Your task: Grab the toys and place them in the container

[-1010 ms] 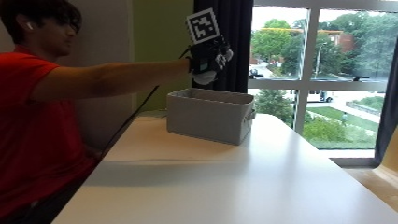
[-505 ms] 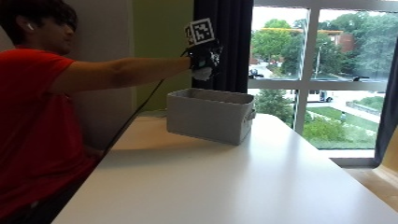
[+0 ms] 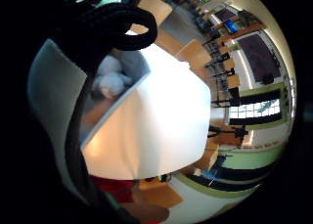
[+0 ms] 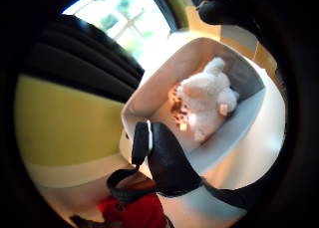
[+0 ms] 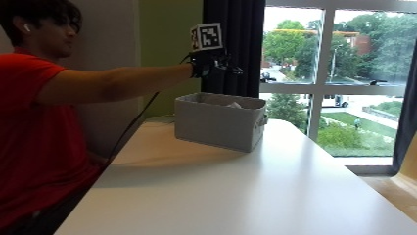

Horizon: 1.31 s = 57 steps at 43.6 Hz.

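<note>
Our gloved right hand point(image 5: 208, 63), grip open and empty, hovers centre-frame above the container point(image 5: 218, 120) where white plush toys point(image 4: 207, 101) lie, apparently just dropped

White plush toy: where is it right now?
In the thumb side palm view the white plush toy lies inside the grey container, directly below the raised gloved right hand.

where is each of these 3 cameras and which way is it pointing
Outside view: beside the table, facing the window; shows the person's arm and right hand above the bin.
Thumb side palm view: on the palm, looking down into the bin at a white plush toy; a gloved finger shows.
Little finger side palm view: on the palm, over bin and table; a strap shows.
Shared: all show the bin; both palm views show the toy.
</note>
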Each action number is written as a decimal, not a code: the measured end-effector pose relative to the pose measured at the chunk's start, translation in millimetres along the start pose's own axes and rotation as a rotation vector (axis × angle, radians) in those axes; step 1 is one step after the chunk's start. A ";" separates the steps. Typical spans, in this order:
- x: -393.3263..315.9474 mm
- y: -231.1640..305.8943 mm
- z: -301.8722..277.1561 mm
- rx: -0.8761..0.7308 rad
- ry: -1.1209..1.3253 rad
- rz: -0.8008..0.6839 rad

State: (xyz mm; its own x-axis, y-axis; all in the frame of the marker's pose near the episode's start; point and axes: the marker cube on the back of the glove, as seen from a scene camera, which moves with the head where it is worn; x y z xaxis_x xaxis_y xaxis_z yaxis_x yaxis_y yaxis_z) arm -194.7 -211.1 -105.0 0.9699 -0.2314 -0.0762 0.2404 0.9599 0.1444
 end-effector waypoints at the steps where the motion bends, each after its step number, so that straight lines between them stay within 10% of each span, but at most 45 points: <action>1: 5.7 4.5 0.4 0.004 0.002 0.005; 57: 248.7 288.9 162.5 -0.064 -0.077 0.397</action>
State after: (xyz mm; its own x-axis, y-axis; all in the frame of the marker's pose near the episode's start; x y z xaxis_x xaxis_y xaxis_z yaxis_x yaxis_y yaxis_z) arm 122.5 -17.0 78.1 0.9875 0.1504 0.0473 -0.1540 0.9843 0.0856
